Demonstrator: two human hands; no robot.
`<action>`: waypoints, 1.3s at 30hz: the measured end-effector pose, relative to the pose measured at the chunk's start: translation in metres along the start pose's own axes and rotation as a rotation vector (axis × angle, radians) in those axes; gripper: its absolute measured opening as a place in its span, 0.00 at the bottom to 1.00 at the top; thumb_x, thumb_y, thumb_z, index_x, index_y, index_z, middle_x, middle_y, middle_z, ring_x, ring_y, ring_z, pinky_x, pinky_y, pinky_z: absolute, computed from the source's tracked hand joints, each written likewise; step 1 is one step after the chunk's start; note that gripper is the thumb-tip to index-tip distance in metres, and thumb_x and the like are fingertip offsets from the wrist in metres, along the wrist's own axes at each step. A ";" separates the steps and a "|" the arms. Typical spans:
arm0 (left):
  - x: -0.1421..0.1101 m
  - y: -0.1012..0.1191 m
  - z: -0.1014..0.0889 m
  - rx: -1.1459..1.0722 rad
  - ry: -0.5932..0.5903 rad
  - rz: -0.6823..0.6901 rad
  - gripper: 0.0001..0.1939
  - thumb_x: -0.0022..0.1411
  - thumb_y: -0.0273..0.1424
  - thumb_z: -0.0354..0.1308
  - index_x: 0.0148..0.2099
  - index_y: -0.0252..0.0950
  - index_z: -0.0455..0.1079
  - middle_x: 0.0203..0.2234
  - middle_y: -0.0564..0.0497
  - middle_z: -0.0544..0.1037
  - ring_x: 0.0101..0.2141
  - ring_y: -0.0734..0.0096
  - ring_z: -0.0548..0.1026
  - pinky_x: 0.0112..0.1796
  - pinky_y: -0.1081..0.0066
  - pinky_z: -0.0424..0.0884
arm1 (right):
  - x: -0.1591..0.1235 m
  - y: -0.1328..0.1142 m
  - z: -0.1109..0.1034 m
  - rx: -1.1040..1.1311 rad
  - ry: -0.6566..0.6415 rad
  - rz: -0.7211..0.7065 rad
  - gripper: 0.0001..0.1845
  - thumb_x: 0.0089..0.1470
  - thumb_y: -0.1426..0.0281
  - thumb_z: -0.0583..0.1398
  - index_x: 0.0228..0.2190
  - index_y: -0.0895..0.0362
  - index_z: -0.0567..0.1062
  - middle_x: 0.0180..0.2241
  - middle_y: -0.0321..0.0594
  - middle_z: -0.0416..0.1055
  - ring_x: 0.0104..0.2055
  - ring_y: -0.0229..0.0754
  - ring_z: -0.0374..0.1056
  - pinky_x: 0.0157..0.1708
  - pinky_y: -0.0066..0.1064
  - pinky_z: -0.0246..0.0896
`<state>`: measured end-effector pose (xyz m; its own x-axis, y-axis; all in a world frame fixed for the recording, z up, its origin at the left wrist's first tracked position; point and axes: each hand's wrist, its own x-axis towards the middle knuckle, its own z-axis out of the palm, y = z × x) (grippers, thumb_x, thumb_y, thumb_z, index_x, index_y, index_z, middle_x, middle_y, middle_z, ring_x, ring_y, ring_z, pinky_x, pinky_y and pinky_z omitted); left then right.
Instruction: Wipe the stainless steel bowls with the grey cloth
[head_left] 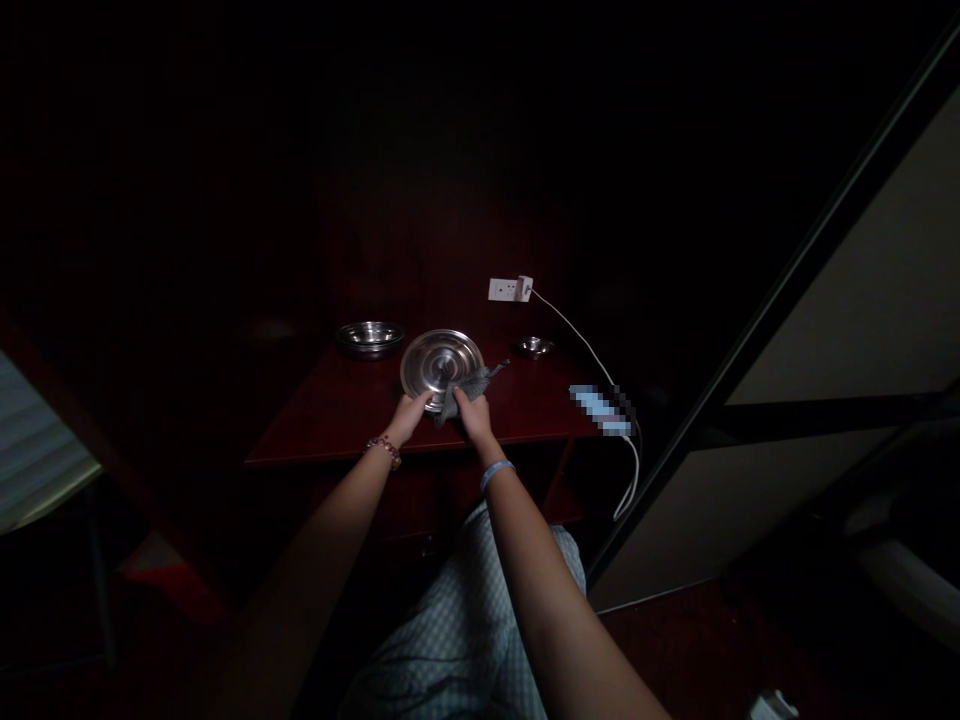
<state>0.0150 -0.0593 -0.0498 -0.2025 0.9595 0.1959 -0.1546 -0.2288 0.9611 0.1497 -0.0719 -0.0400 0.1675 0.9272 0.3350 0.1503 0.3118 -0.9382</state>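
While both forearms reach forward over a dark red desk [315, 425], the hands meet at a shiny metal dish [442, 350] near the desk's front edge. Light is low. Dish is round, with concentric rings, and tilted so that its broad face shows.

Left hand [410, 416]: pinching the near rim of the dish, thumb on the face, fingers mostly out of sight beneath. Beaded bracelet [384, 450] at that wrist. Right hand [472, 412]: closed on a dark grey cloth [471, 385], thumb pressing it at the dish's near right side; cloth bunched, one narrow end sticking out to the right. Whether the dish's underside touches the desk, cannot tell. Pale blue band [496, 474] on the right wrist.

Left of the dish, further back: a group of metal bowls [370, 338], apparently nested, though the dimness makes the count uncertain. Right of the dish: a small metal bowl [533, 348], well apart from the others. On the back wall, a white socket [502, 290] with a plug [524, 288] in it; white cable [571, 326] runs down right toward a pixelated light-blue item [600, 408] near the desk's right side. Checked fabric [465, 590] covers the lap below.
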 end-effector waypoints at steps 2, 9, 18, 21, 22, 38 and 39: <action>0.000 -0.001 0.000 0.002 0.001 0.005 0.16 0.46 0.32 0.61 0.39 0.31 0.75 0.35 0.47 0.81 0.41 0.63 0.75 0.47 0.65 0.66 | 0.000 0.001 0.000 0.000 -0.002 -0.004 0.17 0.51 0.62 0.57 0.36 0.61 0.78 0.39 0.44 0.77 0.44 0.46 0.72 0.45 0.31 0.63; 0.004 -0.005 -0.001 -0.013 0.003 0.018 0.17 0.46 0.32 0.62 0.40 0.32 0.75 0.37 0.47 0.81 0.43 0.63 0.75 0.49 0.65 0.65 | 0.001 0.001 0.001 -0.007 -0.001 -0.026 0.17 0.52 0.63 0.57 0.37 0.61 0.77 0.40 0.44 0.77 0.44 0.45 0.73 0.45 0.30 0.63; 0.006 -0.006 -0.001 -0.005 -0.011 0.006 0.17 0.46 0.32 0.62 0.40 0.32 0.75 0.37 0.46 0.80 0.43 0.62 0.75 0.49 0.64 0.66 | -0.001 -0.003 -0.001 -0.028 -0.009 -0.020 0.17 0.52 0.63 0.56 0.39 0.60 0.77 0.41 0.44 0.77 0.45 0.45 0.72 0.47 0.30 0.62; 0.003 -0.004 -0.001 -0.004 -0.011 0.013 0.18 0.47 0.32 0.62 0.42 0.32 0.74 0.38 0.46 0.80 0.44 0.63 0.75 0.49 0.65 0.65 | 0.000 -0.004 -0.001 -0.008 -0.015 0.003 0.17 0.52 0.63 0.57 0.39 0.61 0.77 0.40 0.44 0.77 0.44 0.45 0.72 0.45 0.29 0.63; 0.002 -0.003 0.000 -0.001 -0.008 0.013 0.18 0.48 0.32 0.62 0.43 0.32 0.74 0.39 0.46 0.80 0.44 0.63 0.75 0.49 0.65 0.65 | 0.000 -0.004 0.000 0.002 -0.021 0.009 0.17 0.52 0.63 0.57 0.39 0.61 0.77 0.40 0.44 0.77 0.44 0.45 0.72 0.45 0.30 0.63; -0.003 0.004 0.002 -0.031 0.012 -0.029 0.17 0.47 0.32 0.62 0.41 0.31 0.74 0.38 0.45 0.80 0.44 0.61 0.75 0.50 0.63 0.65 | 0.006 0.005 0.003 0.017 -0.009 0.011 0.18 0.50 0.62 0.57 0.36 0.62 0.77 0.38 0.45 0.78 0.43 0.46 0.73 0.43 0.30 0.64; -0.003 0.004 0.001 -0.027 0.012 -0.028 0.17 0.47 0.32 0.62 0.41 0.31 0.74 0.38 0.45 0.80 0.44 0.61 0.75 0.50 0.63 0.65 | 0.005 0.005 0.003 0.015 -0.007 0.010 0.18 0.50 0.62 0.57 0.35 0.62 0.77 0.38 0.45 0.78 0.43 0.46 0.73 0.43 0.30 0.64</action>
<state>0.0164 -0.0628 -0.0466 -0.2092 0.9636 0.1663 -0.1866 -0.2063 0.9605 0.1481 -0.0653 -0.0428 0.1626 0.9317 0.3247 0.1336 0.3053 -0.9428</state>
